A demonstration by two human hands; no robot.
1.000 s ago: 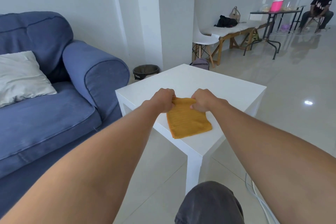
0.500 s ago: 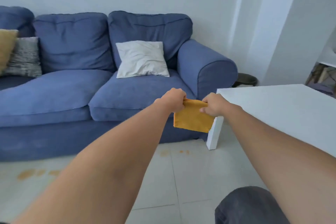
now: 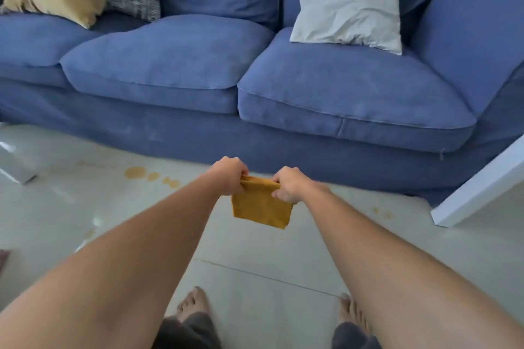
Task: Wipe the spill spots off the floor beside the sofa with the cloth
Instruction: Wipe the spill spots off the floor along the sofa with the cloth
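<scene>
The carry is in hand: the cloth (image 3: pixel 261 208) hangs folded in the air over the floor (image 3: pixel 255 258), pinched along its top edge by the left hand (image 3: pixel 231 176) and right hand (image 3: pixel 287 184), both closed on it. Nothing is wiped yet. The spots (image 3: pixel 151 176) lie to the left near the sofa (image 3: pixel 283 99) base (fainter ones to the right). Next, I judge, comes lowering the cloth onto them.
</scene>
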